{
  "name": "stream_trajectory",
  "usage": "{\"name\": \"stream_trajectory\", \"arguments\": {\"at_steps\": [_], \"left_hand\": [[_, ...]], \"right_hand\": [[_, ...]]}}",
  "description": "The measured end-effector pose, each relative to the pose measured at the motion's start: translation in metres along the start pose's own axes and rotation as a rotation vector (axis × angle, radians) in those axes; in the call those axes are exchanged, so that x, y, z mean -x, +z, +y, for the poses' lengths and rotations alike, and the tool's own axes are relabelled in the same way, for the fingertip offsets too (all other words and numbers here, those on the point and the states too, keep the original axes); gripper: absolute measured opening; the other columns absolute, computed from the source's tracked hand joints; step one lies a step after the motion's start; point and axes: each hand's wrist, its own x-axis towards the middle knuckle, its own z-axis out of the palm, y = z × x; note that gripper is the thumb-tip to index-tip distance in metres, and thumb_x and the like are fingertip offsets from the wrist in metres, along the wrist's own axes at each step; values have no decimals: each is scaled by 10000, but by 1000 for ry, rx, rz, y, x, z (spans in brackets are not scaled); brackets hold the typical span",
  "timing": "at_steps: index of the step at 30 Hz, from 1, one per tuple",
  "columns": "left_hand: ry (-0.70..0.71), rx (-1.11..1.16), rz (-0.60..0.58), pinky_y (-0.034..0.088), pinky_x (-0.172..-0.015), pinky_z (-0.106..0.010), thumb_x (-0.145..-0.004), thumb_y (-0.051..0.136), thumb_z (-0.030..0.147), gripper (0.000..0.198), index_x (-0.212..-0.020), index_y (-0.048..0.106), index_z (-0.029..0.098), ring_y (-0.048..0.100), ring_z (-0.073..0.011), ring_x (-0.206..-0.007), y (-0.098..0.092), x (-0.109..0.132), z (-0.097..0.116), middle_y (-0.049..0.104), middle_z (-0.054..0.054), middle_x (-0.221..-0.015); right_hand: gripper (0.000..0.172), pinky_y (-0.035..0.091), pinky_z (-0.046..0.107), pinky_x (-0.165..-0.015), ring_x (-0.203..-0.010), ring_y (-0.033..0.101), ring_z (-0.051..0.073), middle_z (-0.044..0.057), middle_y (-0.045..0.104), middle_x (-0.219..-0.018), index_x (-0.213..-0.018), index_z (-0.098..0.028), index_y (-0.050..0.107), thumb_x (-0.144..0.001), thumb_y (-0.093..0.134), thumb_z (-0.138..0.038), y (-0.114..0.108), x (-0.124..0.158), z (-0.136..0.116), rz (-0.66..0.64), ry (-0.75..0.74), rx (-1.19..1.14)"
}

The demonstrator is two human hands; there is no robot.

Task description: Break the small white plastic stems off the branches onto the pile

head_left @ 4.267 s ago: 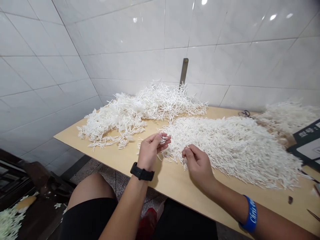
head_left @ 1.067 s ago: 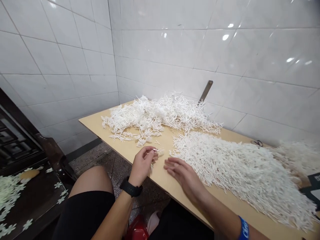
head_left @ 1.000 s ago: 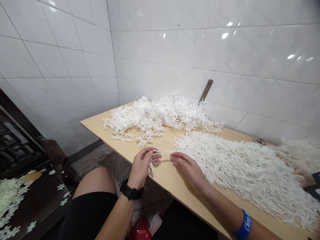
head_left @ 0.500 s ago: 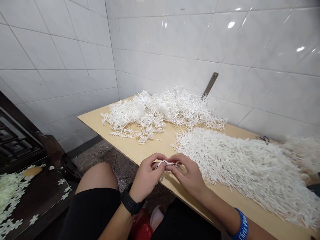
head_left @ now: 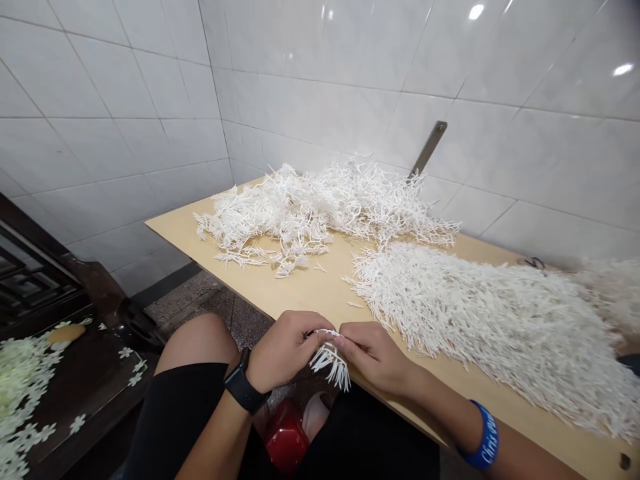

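A small white branched sprig [head_left: 330, 365] hangs between my hands at the table's front edge. My left hand [head_left: 287, 347], with a black watch on the wrist, pinches its left end between thumb and fingers. The sprig's right end is pinched by my right hand [head_left: 375, 353], which wears a blue wristband. Past my hands, a tangled heap of white branching pieces [head_left: 310, 207] covers the back of the tan tabletop [head_left: 250, 283]. A long pile of small white pieces [head_left: 480, 313] spreads over the right side.
A metal strip [head_left: 429, 148] leans against the tiled wall behind the heap. Dark carved wooden furniture [head_left: 65, 413] at the left bears pale flower-shaped pieces [head_left: 23, 393]. Below my hands is a red object [head_left: 287, 437].
The sprig's fringe now hangs below my hands, where before it was mostly hidden. My hands have shifted slightly lower in view. A small loose white piece now lies on the table beyond my right hand.
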Motion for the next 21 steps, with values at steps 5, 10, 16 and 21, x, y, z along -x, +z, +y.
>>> {"name": "stream_trajectory", "arguments": {"at_steps": [5, 10, 16, 21], "left_hand": [[-77, 153, -9, 383, -542, -228, -888, 522, 295, 307, -665, 696, 176, 485, -129, -523, -30, 11, -7, 566, 0, -544], [-161, 220, 418, 365, -504, -218, -843, 601, 374, 272, -694, 702, 170, 453, -117, -505, -47, 17, -21, 524, 13, -514], [-214, 406, 338, 438, -539, -215, -823, 659, 385, 261, -881, 727, 141, 524, -105, -544, -28, 7, -17, 651, -21, -664], [-244, 500, 346, 503, -665, -252, -780, 705, 344, 260, -943, 717, 143, 630, -147, -674, -7, -2, -18, 684, -26, -732]], "right_hand": [[441, 275, 263, -530, -499, 353, 102, -45, 347, -547, -570, -209, 320, -991, 372, -328, -5, 1, -8, -27, -48, -43], [447, 335, 271, -551, -522, 438, 126, -15, 468, -551, -601, -200, 484, -999, 359, -362, -10, -2, -2, 152, 40, -162], [374, 372, 275, -548, -558, 459, 142, 8, 541, -638, -811, -178, 622, -980, 412, -439, -12, -9, 8, 461, 237, -223], [438, 384, 270, -515, -517, 477, 139, 7, 536, -571, -647, -191, 573, -949, 472, -492, -18, -9, 8, 560, 354, -232]]}}
